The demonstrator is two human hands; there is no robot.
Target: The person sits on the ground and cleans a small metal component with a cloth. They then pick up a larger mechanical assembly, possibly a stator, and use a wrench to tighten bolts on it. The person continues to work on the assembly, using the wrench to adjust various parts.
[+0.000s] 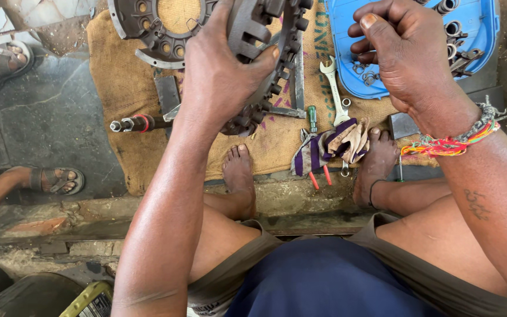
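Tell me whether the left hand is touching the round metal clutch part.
Touching. The head view shows the left hand wrapped over the round metal clutch part, its thumb pressed against the part's face and the fingers curled behind the rim.

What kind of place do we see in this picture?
Probably an informal mechanic's workshop on the ground: the left hand holds a heavy round metal machine part, with a spanner on burlap sacking and small parts in a blue tray.
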